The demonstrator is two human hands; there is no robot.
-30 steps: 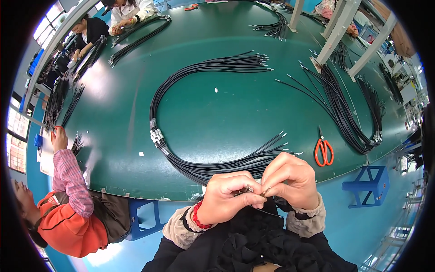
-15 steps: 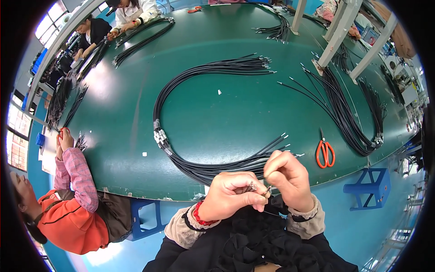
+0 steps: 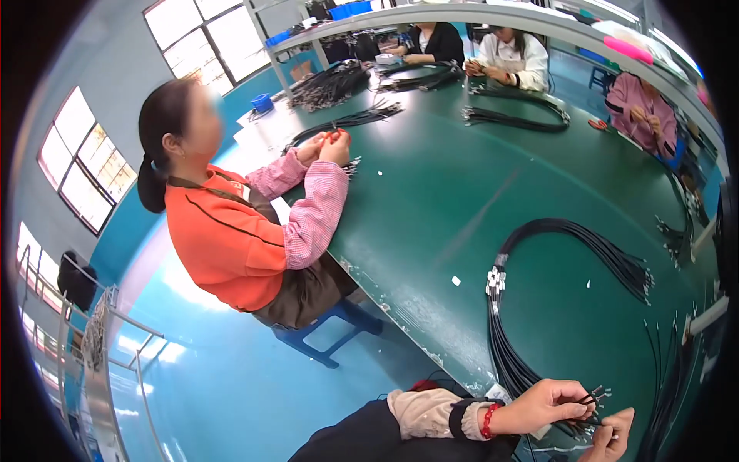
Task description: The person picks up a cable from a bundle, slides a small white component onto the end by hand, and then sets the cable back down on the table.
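The bundle of black cables (image 3: 539, 308) lies in a long loop on the green bench (image 3: 431, 200), its near ends at the bench edge, where both hands can reach them. The left hand (image 3: 543, 404) pinches a few cable ends (image 3: 593, 396), probably to separate them. The right hand (image 3: 608, 435), partly cut off, closes on the same ends. A co-worker in orange (image 3: 223, 239) sits nearby.
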